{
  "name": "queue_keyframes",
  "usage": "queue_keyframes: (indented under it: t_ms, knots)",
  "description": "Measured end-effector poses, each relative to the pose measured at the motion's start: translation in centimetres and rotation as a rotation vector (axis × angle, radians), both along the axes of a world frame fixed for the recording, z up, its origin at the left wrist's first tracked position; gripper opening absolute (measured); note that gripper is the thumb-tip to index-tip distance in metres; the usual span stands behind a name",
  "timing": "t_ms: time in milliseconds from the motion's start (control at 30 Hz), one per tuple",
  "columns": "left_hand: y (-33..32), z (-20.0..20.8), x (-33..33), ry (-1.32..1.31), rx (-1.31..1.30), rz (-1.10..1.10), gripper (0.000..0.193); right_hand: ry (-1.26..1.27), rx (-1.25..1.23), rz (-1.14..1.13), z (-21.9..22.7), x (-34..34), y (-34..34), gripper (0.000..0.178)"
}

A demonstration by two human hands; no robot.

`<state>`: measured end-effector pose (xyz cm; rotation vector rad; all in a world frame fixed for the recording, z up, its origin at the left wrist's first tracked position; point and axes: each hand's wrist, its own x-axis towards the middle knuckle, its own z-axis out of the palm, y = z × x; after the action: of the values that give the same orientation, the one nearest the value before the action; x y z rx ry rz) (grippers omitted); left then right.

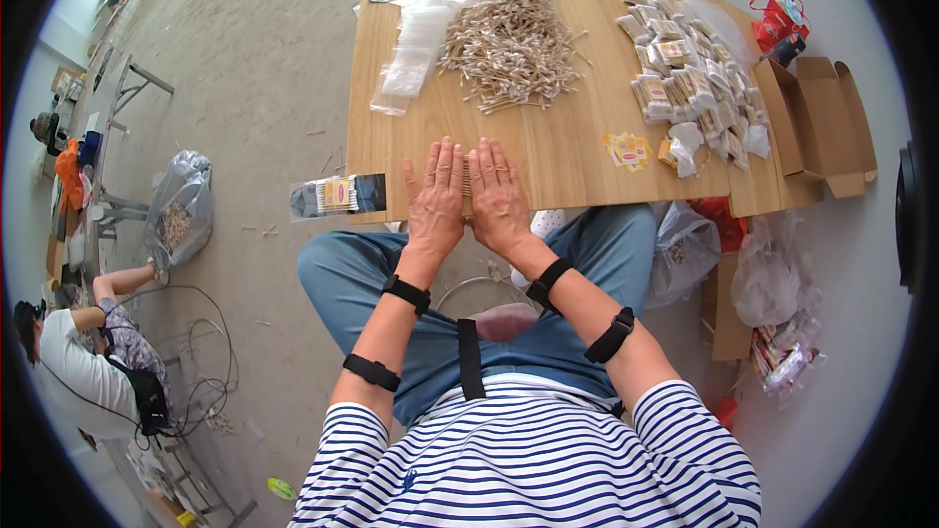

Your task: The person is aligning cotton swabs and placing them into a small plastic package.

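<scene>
Near the table's front edge, my left hand (436, 198) and my right hand (498, 198) lie side by side, palms down. Their fingers are stretched out straight and point away from me. In the narrow gap between them shows a small row of cotton swabs (467, 178), flanked by both hands; the rest is hidden beneath them. Beyond my hands spreads a big loose heap of cotton swabs (516, 39). Clear plastic bags (416, 49) lie stacked to its left. At the table's left corner is a clear bag with a pack of swabs (337, 194) on a dark pad.
Many filled swab packs (690, 78) are piled on the right of the wooden table (577, 152), beside yellow labels (626, 151). An open cardboard box (817, 122) and a red bag (778, 22) stand at the far right. A co-worker (93, 362) sits at left near a bag of swabs (179, 210).
</scene>
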<state>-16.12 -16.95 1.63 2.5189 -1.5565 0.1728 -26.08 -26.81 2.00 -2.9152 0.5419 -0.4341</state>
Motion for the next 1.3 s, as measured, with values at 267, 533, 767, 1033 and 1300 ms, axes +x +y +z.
queue_keyframes:
  t_ms: [267, 533, 767, 1033, 1300]
  knots:
    - [-0.6, -1.2, -0.9, -0.011, -0.054, 0.096, 0.065, 0.056, -0.089, -0.084, -0.4, 0.3, 2.3, 0.073]
    - [0.2, -1.0, -1.1, 0.056, -0.066, 0.093, 0.071, 0.05, -0.066, -0.134, -1.1, 0.7, 2.6, 0.063]
    - [2.8, 1.7, 1.0, 0.208, 0.021, 0.129, 0.103, 0.055, -0.023, -0.086, -0.7, 0.3, 1.9, 0.079]
    - [2.6, 1.1, 0.5, 0.141, 0.076, 0.136, 0.118, -0.016, 0.117, 0.021, -0.1, 1.0, 1.8, 0.087]
    - [3.1, 1.0, 0.9, 0.114, 0.051, 0.118, 0.111, -0.062, 0.036, 0.047, -0.6, 2.0, 2.0, 0.084]
